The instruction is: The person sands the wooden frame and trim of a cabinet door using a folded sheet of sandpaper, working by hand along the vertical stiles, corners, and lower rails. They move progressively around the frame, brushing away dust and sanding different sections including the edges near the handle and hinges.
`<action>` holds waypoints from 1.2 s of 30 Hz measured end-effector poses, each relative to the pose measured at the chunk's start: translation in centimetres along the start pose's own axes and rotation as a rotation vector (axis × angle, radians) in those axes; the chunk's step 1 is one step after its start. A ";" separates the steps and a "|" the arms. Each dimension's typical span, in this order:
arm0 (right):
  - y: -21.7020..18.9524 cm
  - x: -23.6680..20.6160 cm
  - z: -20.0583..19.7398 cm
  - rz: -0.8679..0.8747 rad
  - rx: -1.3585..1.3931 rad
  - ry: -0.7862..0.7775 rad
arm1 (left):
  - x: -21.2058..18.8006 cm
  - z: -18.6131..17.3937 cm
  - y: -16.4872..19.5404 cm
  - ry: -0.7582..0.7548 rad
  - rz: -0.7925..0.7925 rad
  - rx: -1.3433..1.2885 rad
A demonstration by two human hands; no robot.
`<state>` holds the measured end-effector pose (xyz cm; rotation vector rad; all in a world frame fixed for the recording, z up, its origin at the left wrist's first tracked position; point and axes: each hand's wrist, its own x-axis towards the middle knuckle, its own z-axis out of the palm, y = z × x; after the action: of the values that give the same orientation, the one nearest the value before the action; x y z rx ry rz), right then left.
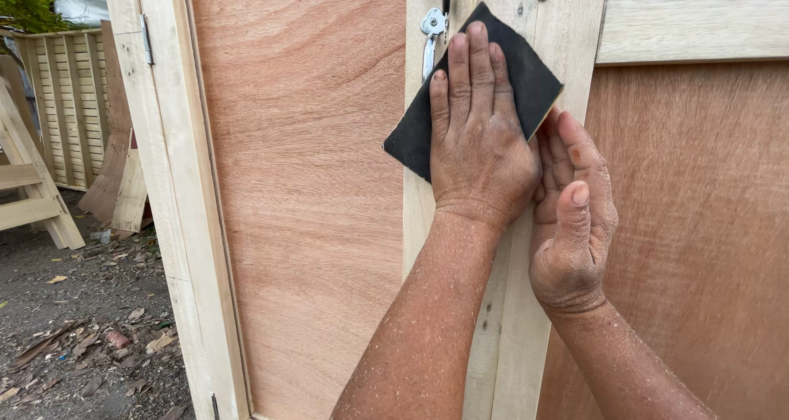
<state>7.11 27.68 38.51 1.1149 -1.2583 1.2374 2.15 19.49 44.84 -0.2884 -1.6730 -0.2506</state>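
Two bare hands are working on one wooden cabinet, and one sheet of sandpaper is lying between them and the wood. Far left, a slatted wooden panel (70,99) is standing upright on littered ground (82,338), with a wooden trestle (29,190) leaning in front of it. Next, a pale frame post (168,198) carrying two small hinges is bordering a reddish plywood door panel (304,190). At the centre, one metal latch (433,27) is hanging on the pale middle stile (509,338). The left hand (479,136) is lying flat and fully open, four fingers stretched upward, pressing the sandpaper (526,79) against that stile without gripping it. The sandpaper is a dark, nearly black rectangle, tilted like a diamond, with a thin tan edge showing along its right side; its lower half is hiding under the hand. The right hand (575,214) is loosely curled, its fingers touching the left hand's edge, holding nothing visible. Both forearms are dusted with pale sawdust. A second plywood panel (699,239) is filling the right.
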 end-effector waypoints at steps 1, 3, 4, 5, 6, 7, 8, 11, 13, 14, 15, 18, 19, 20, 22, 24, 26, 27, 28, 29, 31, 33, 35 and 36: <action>0.0 0.0 0.0 -0.007 -0.010 -0.002 | 0.5 -0.7 0.1 0.001 0.000 0.017; 0.1 -0.2 0.0 -0.021 -0.029 0.000 | 0.0 -2.2 0.4 0.009 -0.015 -0.037; 0.1 -0.3 0.1 -0.018 -0.029 -0.003 | -1.0 -3.0 0.5 0.016 -0.034 -0.107; 0.0 -0.4 0.1 -0.017 -0.028 -0.007 | -2.2 -3.6 0.6 0.025 -0.054 -0.178; 0.0 -0.5 0.1 -0.011 -0.027 -0.011 | -3.2 -4.1 0.6 0.016 -0.035 -0.198; -0.1 -0.5 0.1 -0.014 -0.064 -0.002 | -4.0 -4.2 0.6 0.009 -0.014 -0.221; -0.1 -0.5 0.2 -0.021 -0.101 0.008 | -4.4 -4.1 0.6 0.006 0.010 -0.243; -0.3 -0.3 0.4 -0.019 -0.077 0.009 | -3.1 -2.5 0.3 -0.038 -0.015 -0.206; -0.3 -0.1 0.5 -0.031 -0.066 0.007 | -1.0 -1.0 0.2 -0.043 -0.007 -0.001; -0.3 -0.1 0.4 -0.036 -0.088 0.002 | -0.4 -0.5 0.2 -0.050 -0.006 0.100; -0.3 -0.2 0.4 -0.044 -0.106 -0.003 | -0.2 -0.1 0.2 -0.026 -0.015 0.078; -0.3 -0.3 0.4 -0.038 -0.049 -0.004 | -3.3 -0.6 0.2 0.045 -0.041 -0.161; -0.2 -0.4 0.3 -0.025 -0.042 -0.003 | -5.7 -1.2 0.2 0.063 -0.049 -0.361; -0.2 -0.5 0.3 -0.013 -0.037 0.001 | -8.1 -1.9 0.1 0.031 -0.067 -0.342; 0.0 -0.6 0.2 -0.002 -0.025 -0.003 | -12.3 -3.0 0.0 -0.072 -0.088 -0.262; 0.1 -0.5 0.1 -0.017 -0.008 -0.019 | -14.1 -3.2 -0.1 -0.201 -0.089 -0.137; 0.2 -0.5 0.1 -0.028 -0.044 -0.025 | -13.3 -2.6 -0.2 -0.126 -0.084 -0.233; 0.2 -0.6 0.1 -0.034 -0.057 -0.028 | -12.3 -2.0 -0.3 -0.087 -0.083 -0.278; 0.3 -0.6 0.1 -0.042 -0.080 -0.024 | -11.0 -1.4 -0.3 -0.045 -0.077 -0.297; 0.3 -0.6 0.1 -0.046 -0.103 -0.020 | -9.7 -0.8 -0.3 -0.007 -0.073 -0.318; 0.3 -0.7 0.2 -0.047 -0.108 -0.032 | -8.6 -0.2 -0.3 0.042 -0.064 -0.348; 0.3 -0.8 0.4 -0.050 -0.072 -0.057 | -9.7 -0.3 -0.5 0.068 -0.046 -0.367; 0.2 -0.8 0.4 -0.056 -0.144 -0.067 | -12.9 -1.1 -0.7 -0.072 -0.065 -0.328; 0.2 -0.8 0.4 -0.058 -0.179 -0.071 | -14.9 -1.6 -0.9 -0.144 -0.076 -0.307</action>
<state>6.95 27.23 37.69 1.0648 -1.3525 1.0289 5.04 17.46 30.28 -0.4819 -1.7883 -0.5564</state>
